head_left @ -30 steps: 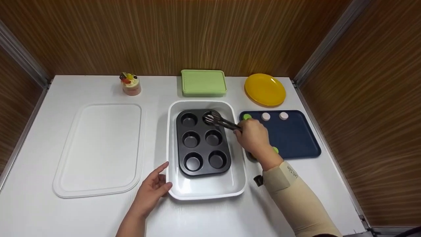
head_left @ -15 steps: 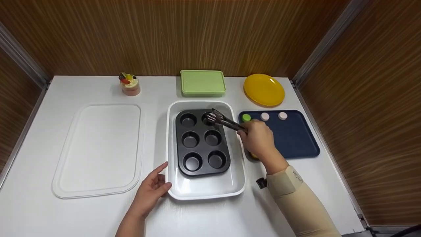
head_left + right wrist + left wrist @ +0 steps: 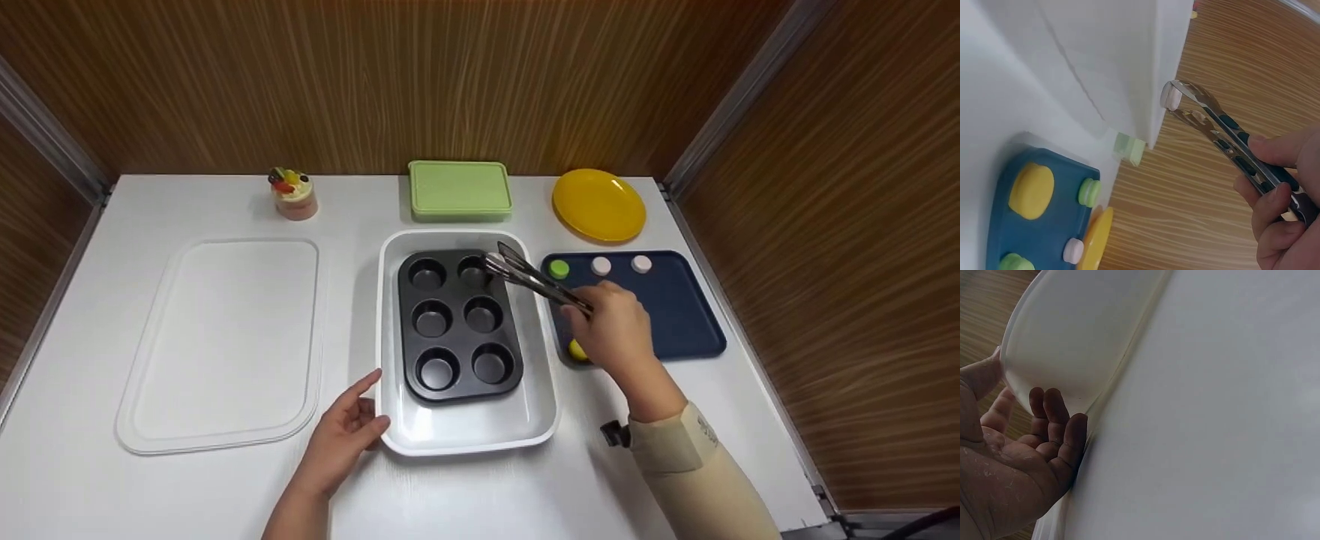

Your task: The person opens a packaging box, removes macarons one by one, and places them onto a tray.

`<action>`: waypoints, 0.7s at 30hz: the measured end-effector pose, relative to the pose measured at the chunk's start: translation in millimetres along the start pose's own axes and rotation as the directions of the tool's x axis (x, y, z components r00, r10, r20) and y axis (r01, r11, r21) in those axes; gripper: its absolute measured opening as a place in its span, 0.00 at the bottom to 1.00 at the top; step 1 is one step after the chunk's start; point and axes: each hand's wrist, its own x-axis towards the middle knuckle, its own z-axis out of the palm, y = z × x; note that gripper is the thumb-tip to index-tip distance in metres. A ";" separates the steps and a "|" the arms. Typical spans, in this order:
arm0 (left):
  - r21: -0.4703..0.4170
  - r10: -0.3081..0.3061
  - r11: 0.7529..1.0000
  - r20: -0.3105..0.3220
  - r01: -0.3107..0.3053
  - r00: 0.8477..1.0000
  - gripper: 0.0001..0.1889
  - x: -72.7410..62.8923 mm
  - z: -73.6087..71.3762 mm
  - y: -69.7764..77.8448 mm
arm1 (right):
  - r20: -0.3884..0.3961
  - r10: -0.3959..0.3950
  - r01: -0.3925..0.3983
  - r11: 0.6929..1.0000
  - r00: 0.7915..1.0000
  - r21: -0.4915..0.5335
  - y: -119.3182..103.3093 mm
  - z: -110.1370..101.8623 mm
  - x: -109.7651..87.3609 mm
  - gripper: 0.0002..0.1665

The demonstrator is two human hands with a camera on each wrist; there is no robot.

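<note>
My right hand [image 3: 615, 326] holds black-and-metal tongs [image 3: 1241, 160]. Between their tips sits a small pale pink macaron [image 3: 1171, 97]. In the head view the tongs reach over the upper right cup of a dark muffin tin [image 3: 456, 336], which lies inside a white container [image 3: 480, 449]. With thumb and fingers my left hand [image 3: 343, 439] holds the container's left side near its front corner. On the navy tray [image 3: 686, 322] lie a green macaron [image 3: 559, 269], two pink macarons [image 3: 601, 266] and a yellow rounded piece [image 3: 577, 349], partly hidden by my right hand.
A large white lid [image 3: 232, 337] lies flat on the left. Along the back stand a fruit-topped dessert cup [image 3: 295, 199], a light green lidded box [image 3: 460, 187] and a yellow plate [image 3: 600, 206]. Wood-grain panels [image 3: 450, 90] enclose the table.
My right hand has moved right and toward me, drawing the tongs back from the upper right cup toward the container's right edge. My left hand has stayed in place.
</note>
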 end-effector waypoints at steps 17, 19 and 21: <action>0.011 -0.006 1.000 -0.009 0.006 1.000 0.37 0.3 0.4 -2.0 | -0.234 -0.051 0.047 0.999 0.971 -0.021 23.8 -45.5 -48.3 0.11; 0.013 -0.005 1.000 -0.010 0.005 1.000 0.37 0.2 0.3 -1.7 | -0.262 -0.054 0.050 0.998 0.964 -0.024 27.0 -51.3 -52.2 0.12; 0.014 -0.001 1.000 -0.011 0.001 1.000 0.37 0.2 0.1 -1.3 | -0.289 -0.056 0.051 0.998 0.956 -0.026 29.3 -57.0 -55.9 0.12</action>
